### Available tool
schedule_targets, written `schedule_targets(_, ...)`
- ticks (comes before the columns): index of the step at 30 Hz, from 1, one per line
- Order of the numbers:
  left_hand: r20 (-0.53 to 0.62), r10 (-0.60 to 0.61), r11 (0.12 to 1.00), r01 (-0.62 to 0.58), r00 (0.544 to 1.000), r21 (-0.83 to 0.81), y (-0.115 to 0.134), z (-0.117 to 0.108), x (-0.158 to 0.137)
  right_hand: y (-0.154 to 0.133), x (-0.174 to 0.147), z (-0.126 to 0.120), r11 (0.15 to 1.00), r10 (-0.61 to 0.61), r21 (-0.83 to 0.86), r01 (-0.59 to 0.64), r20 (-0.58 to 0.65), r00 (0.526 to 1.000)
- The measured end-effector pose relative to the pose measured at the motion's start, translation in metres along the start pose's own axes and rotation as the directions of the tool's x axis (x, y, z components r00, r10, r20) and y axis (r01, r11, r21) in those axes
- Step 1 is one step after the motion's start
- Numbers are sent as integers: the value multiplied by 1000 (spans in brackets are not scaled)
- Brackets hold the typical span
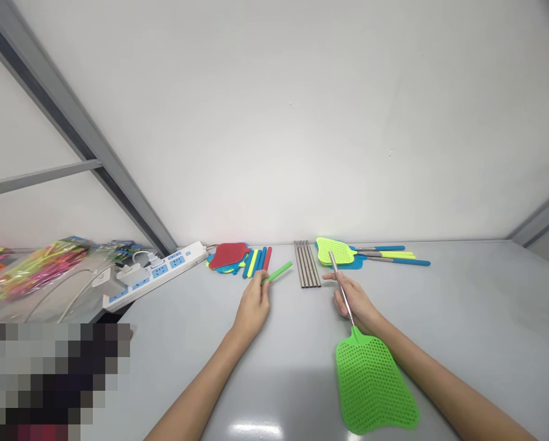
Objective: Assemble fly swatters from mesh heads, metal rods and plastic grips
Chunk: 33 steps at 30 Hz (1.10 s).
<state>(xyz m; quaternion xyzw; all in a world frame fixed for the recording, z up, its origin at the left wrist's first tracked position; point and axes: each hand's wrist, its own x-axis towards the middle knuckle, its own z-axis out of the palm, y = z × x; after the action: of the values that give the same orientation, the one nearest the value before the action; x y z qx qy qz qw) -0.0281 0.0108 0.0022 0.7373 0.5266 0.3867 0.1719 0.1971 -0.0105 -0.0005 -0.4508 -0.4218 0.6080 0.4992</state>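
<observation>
My left hand [253, 301] pinches a green handle sleeve [281, 271] by its near end, its far end pointing up to the right. In my right hand [354, 300] is the metal rod of a green fly swatter [375, 380]; its mesh head hangs toward me and the bare rod end points away. Just beyond my left hand lie several blue, yellow and red handle sleeves [256, 262]. Between my hands, farther back, rests a row of metal rods [306, 264]. Behind my right hand are fly swatters with yellow and blue heads [333, 252] and coloured handles.
A red swatter head [229, 255] tops a pile at the back left. Beside it runs a white power strip [155, 277] with plugs and cables. Bagged colourful goods [40, 269] lie at far left. A white wall [302, 122] closes off the grey table [476, 343].
</observation>
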Motion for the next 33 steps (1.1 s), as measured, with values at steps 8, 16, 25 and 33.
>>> schedule_targets(8,65,-260,796,251,964,-551,-1,6,3,-3,-9,6,975,199,39,-218,275,940)
schedule_targets(16,117,-333,578,300,936,-759,-2,6,7,-4,-22,20,947,320,-152,-282,453,832)
schedule_targets(25,133,-326,602,314,936,-734,-4,8,6,-6,-23,17,953,301,-196,-232,504,810)
schedule_targets(33,148,-335,571,325,930,-754,-4,4,8,-12,-24,20,939,336,-258,-227,546,767)
